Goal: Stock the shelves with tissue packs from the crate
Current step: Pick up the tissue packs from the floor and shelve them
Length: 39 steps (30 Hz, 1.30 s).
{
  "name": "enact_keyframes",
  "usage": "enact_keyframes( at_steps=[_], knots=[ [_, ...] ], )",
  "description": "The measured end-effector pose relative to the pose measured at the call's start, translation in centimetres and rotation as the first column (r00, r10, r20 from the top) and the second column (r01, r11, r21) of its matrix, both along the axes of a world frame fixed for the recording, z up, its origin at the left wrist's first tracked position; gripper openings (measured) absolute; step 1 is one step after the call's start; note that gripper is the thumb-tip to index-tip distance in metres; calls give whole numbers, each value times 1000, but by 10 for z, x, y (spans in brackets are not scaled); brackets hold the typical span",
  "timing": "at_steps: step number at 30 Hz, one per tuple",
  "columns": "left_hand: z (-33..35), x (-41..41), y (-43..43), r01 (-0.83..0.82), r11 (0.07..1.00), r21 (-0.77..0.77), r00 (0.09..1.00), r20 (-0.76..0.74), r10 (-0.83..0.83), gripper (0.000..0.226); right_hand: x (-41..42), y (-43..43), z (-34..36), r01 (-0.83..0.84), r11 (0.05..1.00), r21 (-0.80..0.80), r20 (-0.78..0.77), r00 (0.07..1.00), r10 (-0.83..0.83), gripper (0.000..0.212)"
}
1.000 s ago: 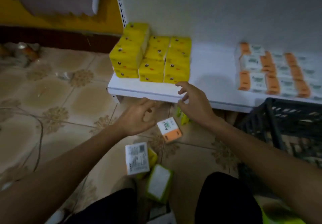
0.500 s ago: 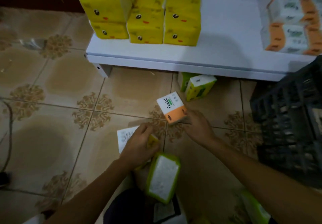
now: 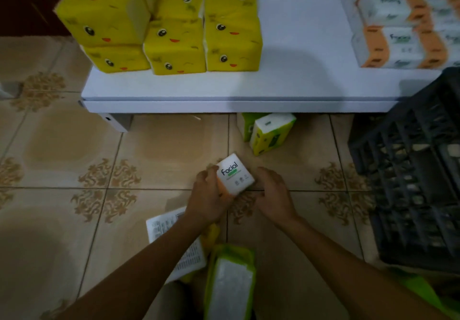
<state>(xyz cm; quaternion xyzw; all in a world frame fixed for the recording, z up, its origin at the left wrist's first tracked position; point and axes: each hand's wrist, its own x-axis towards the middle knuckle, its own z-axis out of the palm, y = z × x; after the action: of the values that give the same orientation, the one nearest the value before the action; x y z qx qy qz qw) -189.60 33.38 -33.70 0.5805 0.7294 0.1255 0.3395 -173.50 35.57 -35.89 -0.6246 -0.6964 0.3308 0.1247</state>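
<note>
In front of the shelf [image 3: 224, 100], the left hand [image 3: 207, 197] gripped 1 white Facial pack [image 3: 235, 175]. The right hand [image 3: 273, 193] curled against that pack; whether it gripped could not be told. The crate [image 3: 410, 183] stood at the shelf's right end.

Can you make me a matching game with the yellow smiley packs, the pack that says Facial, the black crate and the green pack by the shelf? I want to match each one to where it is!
Things:
1. yellow smiley packs
2. Facial pack
3. black crate
4. green pack

Places:
A. gripped in the left hand
B. on the floor at the far right
C. stacked on the shelf, left side
D. on the floor, tucked at the shelf's front edge

Pairs: 1-C, 2-A, 3-B, 4-D.
</note>
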Motion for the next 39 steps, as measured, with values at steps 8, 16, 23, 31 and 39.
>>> enact_keyframes(
  at_steps=[8, 16, 23, 31, 39],
  knots=[
    [-28, 3, 43, 89, 953, -289, 935, -306, -180, 99, -15, 3, -14, 53, 946, -321, -354, 919, -172, 70],
    [-9, 2, 78, 573, 816, -77, 815, -54, -578, 110, 13, -1, 40, 2, 997, -80, -72, 997, -8, 72],
    [37, -7, 95, 504, 848, 164, 834, 160, -527, 102, 9, 41, 97, -111, 980, 166, 78, 992, 99, 56],
    [84, -36, 89, 439, 774, 457, 864, 21, -503, 107, 2, 53, 144, -79, 925, 373, -117, 985, 131, 52],
    [134, -15, 133, 293, 583, 758, 942, -124, -311, 82, 24, 107, 171, 46, 839, 543, -327, 931, 160, 52]
  ],
)
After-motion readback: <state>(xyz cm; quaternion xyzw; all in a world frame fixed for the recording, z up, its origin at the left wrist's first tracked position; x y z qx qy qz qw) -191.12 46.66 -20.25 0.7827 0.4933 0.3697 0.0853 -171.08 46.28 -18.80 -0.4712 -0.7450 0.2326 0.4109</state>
